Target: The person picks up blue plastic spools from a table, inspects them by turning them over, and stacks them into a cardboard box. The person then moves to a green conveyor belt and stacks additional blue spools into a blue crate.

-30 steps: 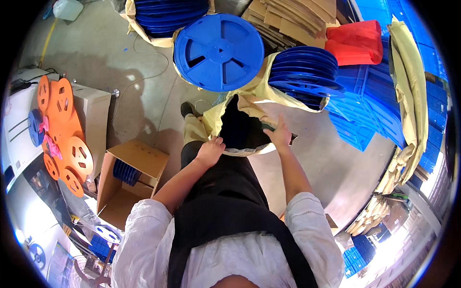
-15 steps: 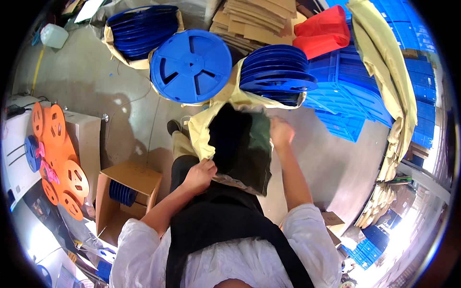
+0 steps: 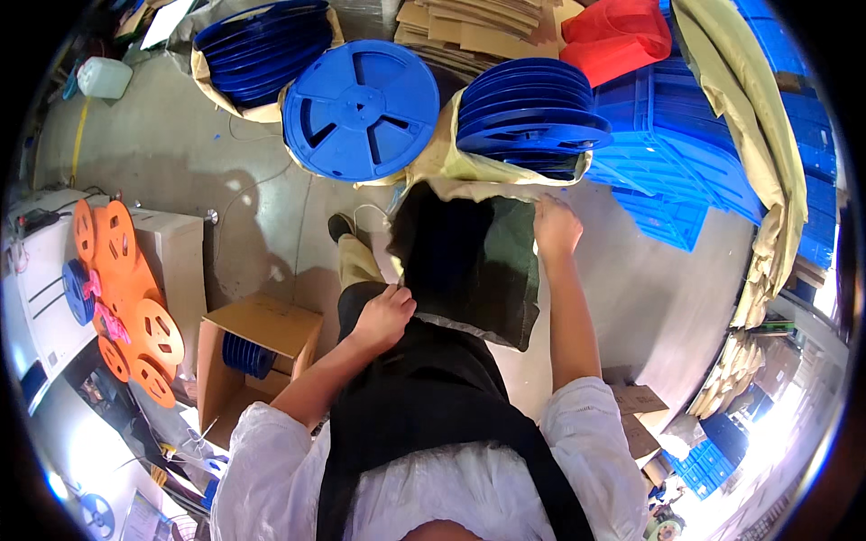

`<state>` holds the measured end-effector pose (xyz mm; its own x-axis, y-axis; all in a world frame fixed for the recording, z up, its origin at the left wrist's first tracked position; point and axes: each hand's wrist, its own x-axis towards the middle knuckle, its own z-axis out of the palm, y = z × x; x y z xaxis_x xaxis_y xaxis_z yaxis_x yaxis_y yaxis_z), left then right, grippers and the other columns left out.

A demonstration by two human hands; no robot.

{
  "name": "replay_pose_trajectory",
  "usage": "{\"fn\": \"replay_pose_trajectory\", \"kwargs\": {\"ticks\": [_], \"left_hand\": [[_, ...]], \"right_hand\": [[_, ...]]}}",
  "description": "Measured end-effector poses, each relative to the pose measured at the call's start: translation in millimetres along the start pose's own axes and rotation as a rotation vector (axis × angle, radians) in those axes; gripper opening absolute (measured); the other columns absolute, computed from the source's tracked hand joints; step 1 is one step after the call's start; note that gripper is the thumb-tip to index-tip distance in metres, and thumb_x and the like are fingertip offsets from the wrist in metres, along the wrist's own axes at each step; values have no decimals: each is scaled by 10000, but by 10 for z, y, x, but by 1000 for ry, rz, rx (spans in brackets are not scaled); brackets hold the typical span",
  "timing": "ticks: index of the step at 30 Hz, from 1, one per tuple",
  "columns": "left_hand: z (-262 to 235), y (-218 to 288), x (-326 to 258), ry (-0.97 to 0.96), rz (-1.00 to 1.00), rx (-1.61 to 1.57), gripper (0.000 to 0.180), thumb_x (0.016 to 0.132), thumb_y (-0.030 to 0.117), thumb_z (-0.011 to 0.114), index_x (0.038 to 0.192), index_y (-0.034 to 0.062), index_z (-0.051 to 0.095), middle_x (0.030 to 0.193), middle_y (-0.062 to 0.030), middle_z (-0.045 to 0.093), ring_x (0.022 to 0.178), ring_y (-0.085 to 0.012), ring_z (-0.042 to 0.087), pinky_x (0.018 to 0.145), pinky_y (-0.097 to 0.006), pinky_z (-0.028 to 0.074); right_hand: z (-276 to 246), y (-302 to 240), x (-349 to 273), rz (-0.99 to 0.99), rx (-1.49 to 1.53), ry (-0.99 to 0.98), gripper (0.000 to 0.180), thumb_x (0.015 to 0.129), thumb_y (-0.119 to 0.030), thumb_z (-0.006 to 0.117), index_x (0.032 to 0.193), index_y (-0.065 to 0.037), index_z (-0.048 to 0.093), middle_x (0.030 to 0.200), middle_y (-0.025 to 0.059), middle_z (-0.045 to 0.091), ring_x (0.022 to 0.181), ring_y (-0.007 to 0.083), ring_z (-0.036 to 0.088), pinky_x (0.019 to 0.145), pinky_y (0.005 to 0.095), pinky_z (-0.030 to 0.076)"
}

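Observation:
Between my hands gapes the mouth of a sack (image 3: 512, 261), dark inside, with a strip of yellowish outer layer along its left edge. My left hand (image 3: 386, 317) is closed on the near left part of the rim. At the far right corner, my right hand (image 3: 557, 227) grips the rim with curled fingers. The depth of the sack is too dark to make out. Just beyond it stand paper sacks filled with blue plastic reels: a stack on edge (image 3: 528, 113) and one large flat-facing reel (image 3: 363, 110).
More blue reels (image 3: 262, 54) fill a sack at the far left. Blue crates (image 3: 672, 171) and a red bag (image 3: 615, 41) lie to the right. Left of me are a cardboard box (image 3: 266, 329) and orange reels (image 3: 135, 293) beside a white cabinet (image 3: 167, 261).
My right hand has moved slightly up and right with its corner, and the mouth looks stretched wider. My left hand stays on the near left rim. The view has shifted a little.

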<state>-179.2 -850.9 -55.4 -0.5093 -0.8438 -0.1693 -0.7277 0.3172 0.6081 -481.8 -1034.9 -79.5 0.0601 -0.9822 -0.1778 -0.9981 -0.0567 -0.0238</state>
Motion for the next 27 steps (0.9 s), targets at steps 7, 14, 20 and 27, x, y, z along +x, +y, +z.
{"fn": "replay_pose_trajectory", "kwargs": {"ticks": [7,14,20,27], "left_hand": [[689,-439,269,-78,-91,37,91,752,76,542,760,37,624,879,-108,567,896,-289,594,685,-383,540],[471,-11,649,-96,-1,45,83,722,114,588,762,57,634,858,-71,560,907,-247,572,705,-341,525],[533,496,541,-266,328,-232,111,733,140,578,713,58,648,861,-81,568,896,-264,577,711,-357,529],[944,773,1037,-8,212,-415,140,785,151,587,853,45,650,949,-114,609,963,-278,587,770,-379,509]], "right_hand": [[705,218,104,105,-226,-351,229,856,-195,503,989,-113,670,922,130,688,859,324,666,698,472,530],[289,-93,233,-45,-76,-225,226,826,-128,489,973,-89,656,955,121,683,908,307,655,747,433,523],[42,-701,368,-828,-62,-135,241,772,-95,546,991,-94,646,957,64,662,961,237,618,793,368,506],[127,-1792,456,-1136,-14,-74,142,741,-110,551,839,-80,648,819,39,621,824,217,602,690,338,518]]}}
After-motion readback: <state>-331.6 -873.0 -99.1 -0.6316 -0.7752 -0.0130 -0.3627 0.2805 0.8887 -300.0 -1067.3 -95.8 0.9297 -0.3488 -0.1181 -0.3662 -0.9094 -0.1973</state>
